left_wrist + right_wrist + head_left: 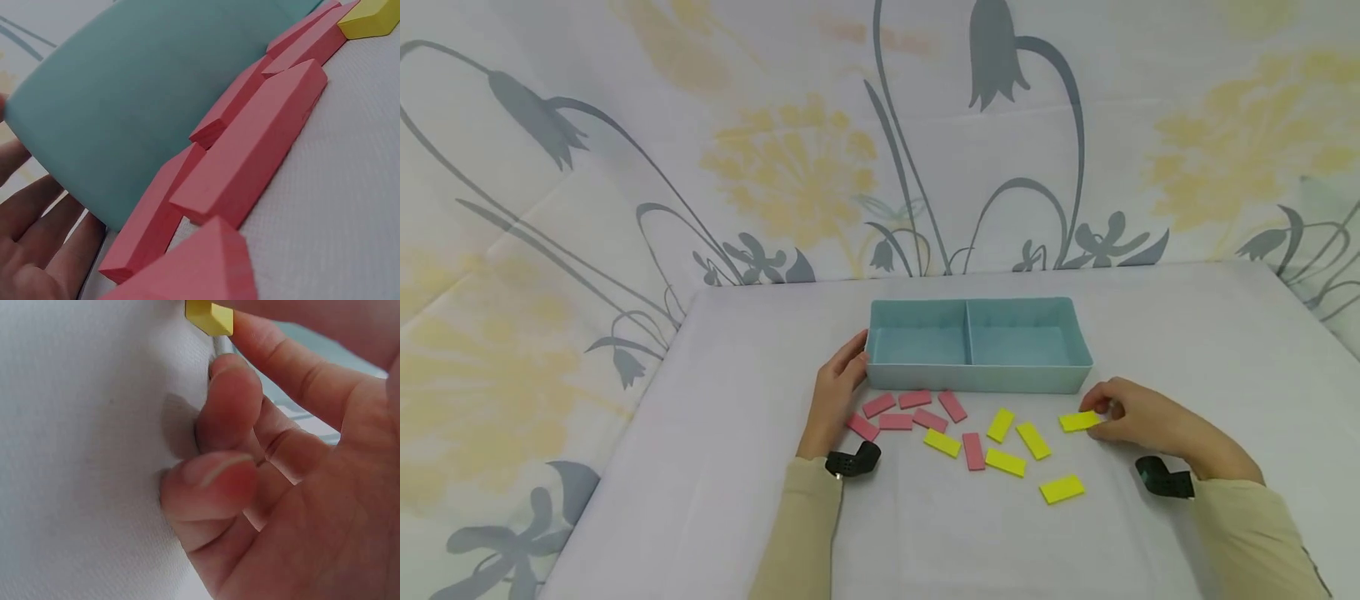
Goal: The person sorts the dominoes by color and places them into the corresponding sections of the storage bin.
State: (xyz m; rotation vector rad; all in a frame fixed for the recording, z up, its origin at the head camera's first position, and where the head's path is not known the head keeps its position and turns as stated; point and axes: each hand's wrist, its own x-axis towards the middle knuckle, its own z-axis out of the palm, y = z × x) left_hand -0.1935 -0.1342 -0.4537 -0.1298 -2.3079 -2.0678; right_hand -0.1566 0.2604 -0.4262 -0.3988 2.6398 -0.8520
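My left hand [837, 390] rests against the left end of a pale blue box [985, 380] with two compartments. Its fingers [47, 212] lie along that end wall in the left wrist view. Several flat pink blocks [896, 422] are close by, in front of the box's left half. Right of the box's front corner, my right hand [1138, 417] pinches one end of a yellow block [1077, 421] between thumb and index finger. The other fingers [212, 487] are curled, low against the cloth. In the right wrist view only one end of this yellow block [211, 317] shows.
More yellow blocks [1033, 440] are scattered in front of the box's right half. A pink block [973, 451] lies among them. Both compartments show bare floors, split by a divider [967, 333]. White cloth [737, 500] covers the table, and a flower-patterned curtain [820, 125] hangs behind.
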